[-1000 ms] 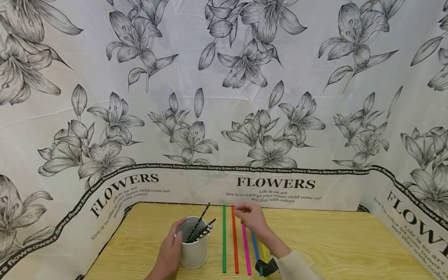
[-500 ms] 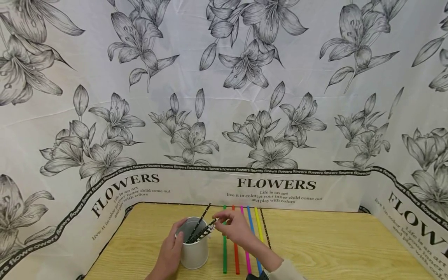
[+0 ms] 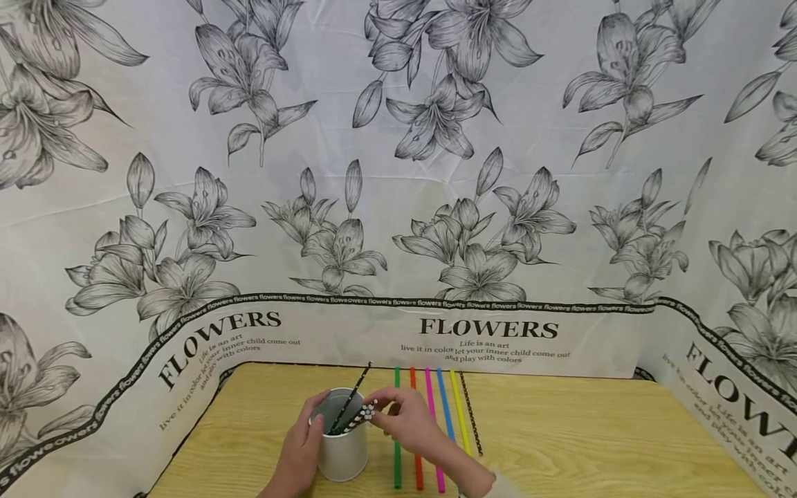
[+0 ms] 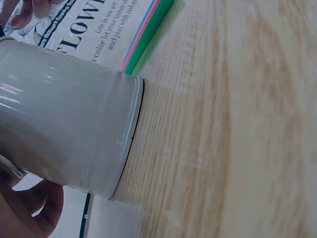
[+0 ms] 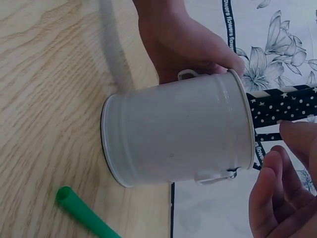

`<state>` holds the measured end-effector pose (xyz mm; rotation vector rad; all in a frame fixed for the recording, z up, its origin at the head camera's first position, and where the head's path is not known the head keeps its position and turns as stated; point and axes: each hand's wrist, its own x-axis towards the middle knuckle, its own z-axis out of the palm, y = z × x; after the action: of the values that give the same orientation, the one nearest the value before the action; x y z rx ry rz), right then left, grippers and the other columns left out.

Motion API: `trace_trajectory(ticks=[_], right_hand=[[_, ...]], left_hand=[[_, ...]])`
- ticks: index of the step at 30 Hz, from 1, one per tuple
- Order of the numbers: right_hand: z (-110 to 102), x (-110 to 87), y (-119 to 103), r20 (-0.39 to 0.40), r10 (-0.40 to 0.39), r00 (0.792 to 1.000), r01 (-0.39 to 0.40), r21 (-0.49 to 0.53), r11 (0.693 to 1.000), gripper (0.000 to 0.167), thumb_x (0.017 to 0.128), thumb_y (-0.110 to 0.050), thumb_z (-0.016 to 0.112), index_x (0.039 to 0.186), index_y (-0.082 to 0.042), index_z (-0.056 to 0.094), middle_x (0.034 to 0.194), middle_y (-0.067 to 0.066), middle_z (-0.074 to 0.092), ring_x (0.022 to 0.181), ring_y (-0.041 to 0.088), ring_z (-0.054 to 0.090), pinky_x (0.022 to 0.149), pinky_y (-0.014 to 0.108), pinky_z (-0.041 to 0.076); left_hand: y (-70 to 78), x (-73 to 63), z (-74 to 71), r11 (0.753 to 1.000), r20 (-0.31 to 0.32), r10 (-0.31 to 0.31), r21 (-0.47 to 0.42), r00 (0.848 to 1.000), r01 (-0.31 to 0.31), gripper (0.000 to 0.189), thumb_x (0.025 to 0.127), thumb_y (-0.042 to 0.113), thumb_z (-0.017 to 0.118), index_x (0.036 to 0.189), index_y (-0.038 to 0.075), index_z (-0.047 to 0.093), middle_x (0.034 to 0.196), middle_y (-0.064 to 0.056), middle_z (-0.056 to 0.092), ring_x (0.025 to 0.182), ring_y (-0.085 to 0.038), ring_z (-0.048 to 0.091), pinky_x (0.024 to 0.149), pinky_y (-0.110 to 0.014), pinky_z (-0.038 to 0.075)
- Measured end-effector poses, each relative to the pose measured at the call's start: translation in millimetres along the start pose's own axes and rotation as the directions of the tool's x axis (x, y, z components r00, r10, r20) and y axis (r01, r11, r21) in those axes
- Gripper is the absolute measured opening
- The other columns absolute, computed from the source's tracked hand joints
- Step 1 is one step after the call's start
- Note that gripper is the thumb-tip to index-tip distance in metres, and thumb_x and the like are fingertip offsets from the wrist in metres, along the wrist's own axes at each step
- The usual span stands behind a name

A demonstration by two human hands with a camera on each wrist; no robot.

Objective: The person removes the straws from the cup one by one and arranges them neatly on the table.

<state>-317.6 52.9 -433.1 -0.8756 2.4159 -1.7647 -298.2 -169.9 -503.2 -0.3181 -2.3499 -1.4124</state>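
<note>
A small white metal bucket (image 3: 344, 453) stands on the table, and my left hand (image 3: 297, 443) grips it by its left side, thumb at the rim. Several black-and-white patterned paper straws (image 5: 282, 106) lean out of it towards my right hand (image 3: 407, 418). The thumb and fingers of that hand pinch at the straw tops just over the rim; which straw they hold I cannot tell. A single dotted black straw (image 3: 353, 394) leans apart from the others in the bucket. In the left wrist view, the bucket (image 4: 64, 119) hides most of my left hand (image 4: 29, 208).
Right of the bucket lie a green straw (image 3: 397, 456), a red straw (image 3: 418, 474), a pink straw (image 3: 429, 387), a blue straw (image 3: 445, 401), a yellow straw (image 3: 461, 411) and a black patterned straw (image 3: 471, 415), side by side. A flower-printed cloth (image 3: 349, 332) borders the wooden table (image 3: 591, 429).
My right hand has left the row of straws on the table, moving left and down to the straw tops in the bucket. The left hand keeps its hold on the bucket.
</note>
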Motion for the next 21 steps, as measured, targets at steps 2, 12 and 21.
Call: trace_trajectory(ticks=[2,12,21], right_hand=[[2,1.2,0,0.009,-0.014,1.0,0.014,-0.018,1.0,0.02,0.086,0.0,0.067,0.105,-0.004,0.073,0.085,0.0,0.065,0.051,0.008,0.051,0.048,0.022,0.046],[14,2.9,5,-0.01,0.022,1.0,-0.022,-0.031,0.999,0.018,0.087,0.0,0.069,0.104,-0.003,0.072,0.081,-0.001,0.064,0.052,0.011,0.056,0.046,0.021,0.047],[13,-7.5,-1,-0.125,-0.016,0.992,0.019,0.025,1.0,0.014,0.091,-0.001,0.065,0.102,-0.003,0.072,0.094,0.007,0.067,0.061,0.022,0.062,0.05,0.03,0.053]], left_hand=[[0.6,-0.3,0.2,1.0,0.002,-0.016,-0.009,1.0,0.016,0.037,0.106,0.017,0.035,0.142,0.019,0.045,0.132,-0.004,0.057,0.124,-0.026,0.051,0.1,-0.055,0.038],[0.7,-0.5,0.5,0.999,-0.003,-0.029,-0.014,1.0,0.029,0.037,0.105,0.017,0.036,0.141,0.021,0.045,0.131,-0.006,0.058,0.122,-0.027,0.052,0.099,-0.055,0.038],[1.5,-1.8,-0.9,1.0,-0.018,0.019,0.001,1.0,-0.019,0.037,0.105,0.014,0.037,0.141,0.018,0.047,0.13,-0.006,0.059,0.122,-0.028,0.052,0.098,-0.056,0.039]])
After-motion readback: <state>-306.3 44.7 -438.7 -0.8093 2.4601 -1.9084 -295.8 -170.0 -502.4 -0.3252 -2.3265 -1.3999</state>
